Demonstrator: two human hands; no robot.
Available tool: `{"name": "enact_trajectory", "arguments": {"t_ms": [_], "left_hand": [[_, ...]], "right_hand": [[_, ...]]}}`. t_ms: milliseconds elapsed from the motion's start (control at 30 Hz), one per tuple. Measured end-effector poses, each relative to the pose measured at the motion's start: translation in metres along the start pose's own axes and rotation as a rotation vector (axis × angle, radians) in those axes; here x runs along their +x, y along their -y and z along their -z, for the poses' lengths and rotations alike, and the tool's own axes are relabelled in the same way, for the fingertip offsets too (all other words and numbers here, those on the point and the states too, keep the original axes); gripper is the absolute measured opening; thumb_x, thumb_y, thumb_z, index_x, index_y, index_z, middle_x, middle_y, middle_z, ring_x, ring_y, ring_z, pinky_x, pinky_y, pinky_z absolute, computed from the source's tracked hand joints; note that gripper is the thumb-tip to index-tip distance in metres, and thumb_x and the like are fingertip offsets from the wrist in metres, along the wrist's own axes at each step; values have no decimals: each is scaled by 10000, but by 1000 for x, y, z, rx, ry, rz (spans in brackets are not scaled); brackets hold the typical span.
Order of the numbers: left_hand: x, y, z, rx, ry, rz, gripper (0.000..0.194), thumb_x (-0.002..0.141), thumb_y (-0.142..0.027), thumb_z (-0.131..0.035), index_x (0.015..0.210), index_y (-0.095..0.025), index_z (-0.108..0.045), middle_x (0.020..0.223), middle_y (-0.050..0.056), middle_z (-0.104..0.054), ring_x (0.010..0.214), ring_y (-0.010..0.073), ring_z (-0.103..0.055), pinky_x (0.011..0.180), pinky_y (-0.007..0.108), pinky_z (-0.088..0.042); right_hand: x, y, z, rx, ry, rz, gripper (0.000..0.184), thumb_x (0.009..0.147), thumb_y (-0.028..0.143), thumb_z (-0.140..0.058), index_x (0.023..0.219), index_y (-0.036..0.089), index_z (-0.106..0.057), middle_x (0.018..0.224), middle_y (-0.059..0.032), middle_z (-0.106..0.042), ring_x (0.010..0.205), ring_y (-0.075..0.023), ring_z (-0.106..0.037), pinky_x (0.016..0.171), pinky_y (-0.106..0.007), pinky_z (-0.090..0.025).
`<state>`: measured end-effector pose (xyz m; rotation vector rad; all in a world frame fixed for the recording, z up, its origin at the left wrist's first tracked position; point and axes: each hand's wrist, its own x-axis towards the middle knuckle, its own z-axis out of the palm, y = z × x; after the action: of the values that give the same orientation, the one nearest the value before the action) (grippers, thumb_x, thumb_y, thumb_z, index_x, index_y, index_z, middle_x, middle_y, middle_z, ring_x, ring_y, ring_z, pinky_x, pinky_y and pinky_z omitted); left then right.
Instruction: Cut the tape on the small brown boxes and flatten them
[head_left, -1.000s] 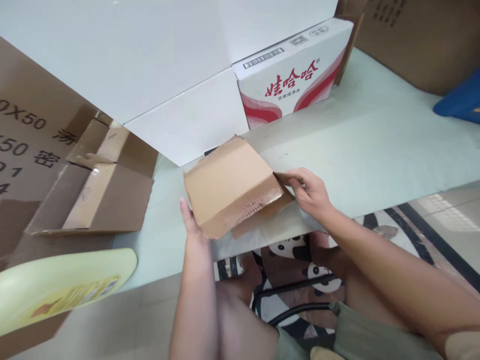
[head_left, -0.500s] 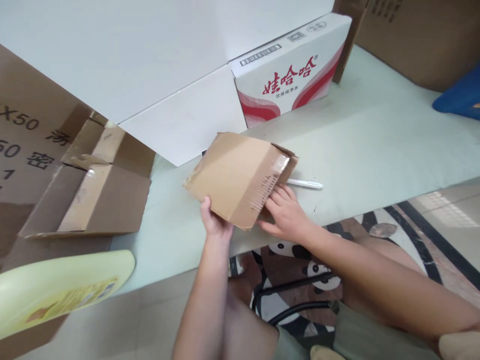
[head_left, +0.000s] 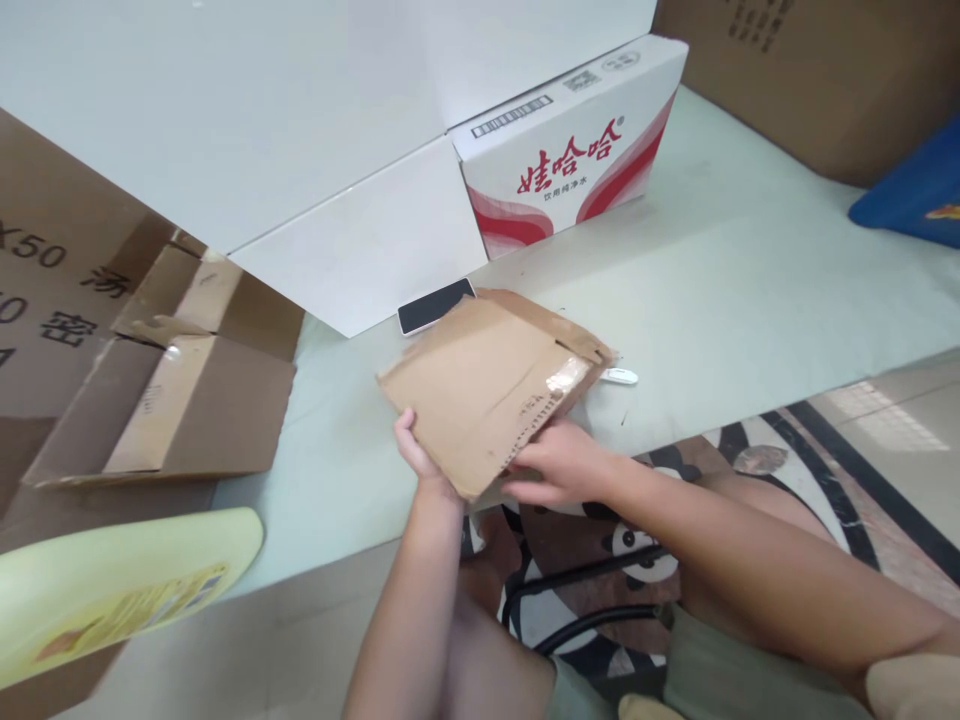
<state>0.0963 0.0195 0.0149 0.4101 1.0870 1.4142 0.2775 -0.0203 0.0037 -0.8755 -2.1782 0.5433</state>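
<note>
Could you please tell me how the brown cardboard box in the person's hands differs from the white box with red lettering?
The cardboard box is mostly plain brown, while the white box has red lettering and bands. The cardboard box is tilted, held by the left hand with the right hand at its edge; the white box stands on the table, untouched. Both are cartons.

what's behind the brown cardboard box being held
A white-edged, black-topped rectangular device and one end of a slender white object show; the rest is hidden by the brown cardboard box.
</note>
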Motion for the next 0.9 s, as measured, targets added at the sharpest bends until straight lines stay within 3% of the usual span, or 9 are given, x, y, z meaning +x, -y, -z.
{"name": "enact_trajectory", "arguments": {"t_ms": [67, 133, 233, 300, 467, 567, 667, 800, 900], "left_hand": [[4, -9, 8, -11, -3, -5, 471, 754, -530, -539, 1076, -222, -693, 956, 47, -767, 996, 303, -702, 853, 397, -552], [9, -20, 18, -36, -11, -18, 450, 751, -488, -543, 1085, -228, -699, 948, 42, -770, 959, 286, -709, 853, 389, -554], [15, -35, 36, -41, 62, -50, 461, 745, -453, -559, 1127, -234, -697, 965, 47, -774, 959, 278, -714, 878, 389, -553], [17, -42, 47, -34, 121, -38, 492, 755, -461, -565, 1182, -247, -684, 985, 49, -777, 953, 277, -718, 874, 397, -557], [16, -49, 60, -47, 235, 35, 571, 781, -486, -573, 1309, -274, -629, 1013, 53, -783, 901, 281, -732, 825, 411, -577], [16, -47, 57, -69, 239, 68, 576, 759, -477, -583, 1286, -253, -642, 957, 61, -785, 852, 280, -733, 797, 413, -582], [16, -43, 49, -71, 250, 94, 564, 743, -474, -582, 1251, -241, -657, 934, 69, -781, 858, 302, -731, 799, 446, -578], [14, -40, 35, -64, 268, 173, 487, 752, -456, -581, 1161, -213, -688, 937, 85, -770, 945, 340, -725, 858, 484, -569], [10, -41, 24, -122, 313, 122, 489, 774, -474, -571, 1202, -254, -660, 1017, 96, -752, 1030, 325, -712, 867, 467, -570]], "right_hand": [[-3, 2, 8, 73, -5, 80, 286, 904, 401, -540, 662, 257, -585, 544, 27, -597, 522, -146, -558, 536, -293, -437], [-4, 0, 20, 80, -177, 47, 277, 926, 320, -507, 662, 259, -566, 524, 33, -569, 486, -140, -522, 520, -299, -412], [-3, -17, 45, -32, -549, -258, 101, 892, 268, -543, 838, 260, -628, 787, -42, -693, 754, -209, -649, 695, -362, -513], [-2, -33, 60, -23, -669, -513, 198, 827, 327, -628, 1009, 249, -635, 1057, -99, -708, 994, -273, -656, 839, -443, -535], [-8, -50, 79, 566, -398, -838, 336, 765, 460, -690, 1002, 248, -581, 970, -47, -736, 798, -228, -704, 695, -388, -579], [-15, -41, 86, 870, -411, -899, 532, 699, 462, -775, 1110, 294, -482, 871, 19, -743, 683, -208, -717, 589, -336, -579], [-21, -28, 97, 905, -458, -913, 541, 665, 493, -809, 1072, 280, -523, 865, 4, -771, 678, -218, -736, 614, -358, -608], [-34, -9, 117, 855, -217, -996, 430, 650, 576, -815, 817, 216, -650, 742, -64, -771, 636, -249, -736, 617, -385, -619], [-61, 2, 138, 771, -343, -1053, 462, 625, 620, -820, 797, 217, -675, 685, -66, -750, 632, -282, -737, 609, -421, -620]]}}
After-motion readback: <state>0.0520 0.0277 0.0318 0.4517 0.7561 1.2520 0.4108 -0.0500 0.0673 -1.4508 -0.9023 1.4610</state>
